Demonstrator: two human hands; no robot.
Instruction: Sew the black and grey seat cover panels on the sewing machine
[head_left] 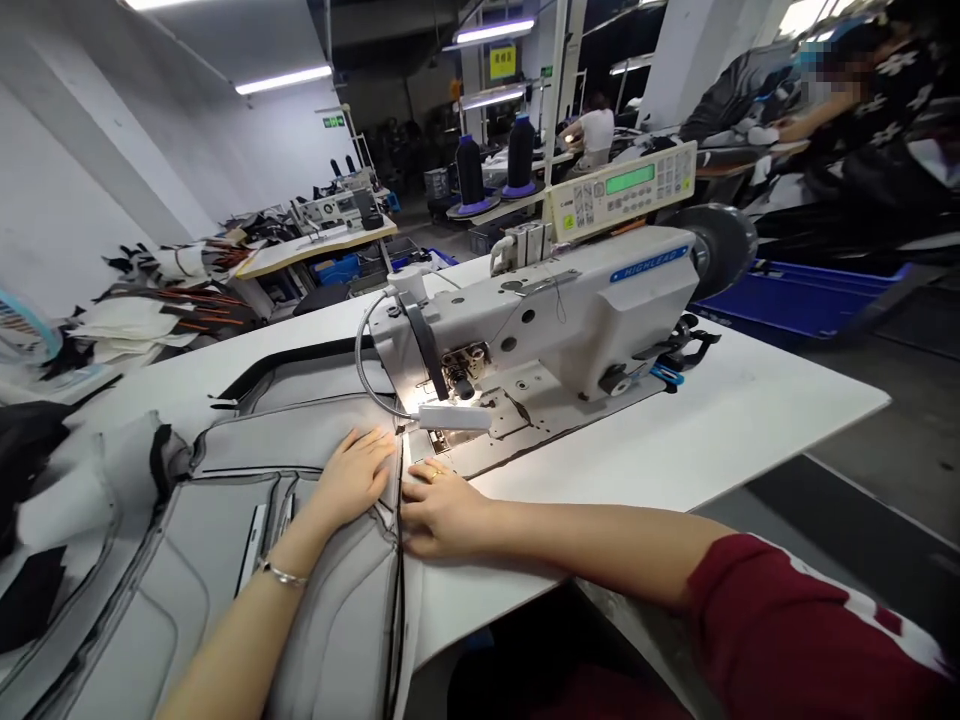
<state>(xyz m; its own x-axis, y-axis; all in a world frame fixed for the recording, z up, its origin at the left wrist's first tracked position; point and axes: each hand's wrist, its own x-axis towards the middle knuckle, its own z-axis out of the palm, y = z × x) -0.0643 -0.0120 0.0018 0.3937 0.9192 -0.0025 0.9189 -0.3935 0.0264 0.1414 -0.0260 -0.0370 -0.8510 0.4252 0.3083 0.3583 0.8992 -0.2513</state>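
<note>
My left hand (356, 472) lies flat and open on a grey padded cover (225, 520) with black piping, its fingertips close to the needle area. My right hand (439, 512) rests at the cover's right edge, fingers curled and pressing the black-edged seam against the table. A white industrial sewing machine (555, 310) stands just beyond both hands. Its small lamp (454, 417) shines on the needle plate (450, 440).
The white table (720, 420) runs right to an edge over the floor. Black and white fabric pieces (45, 480) pile at the left. Thread cones (470, 172) and a control panel (622, 185) stand behind the machine. A blue bin (795, 295) and other workers are farther back.
</note>
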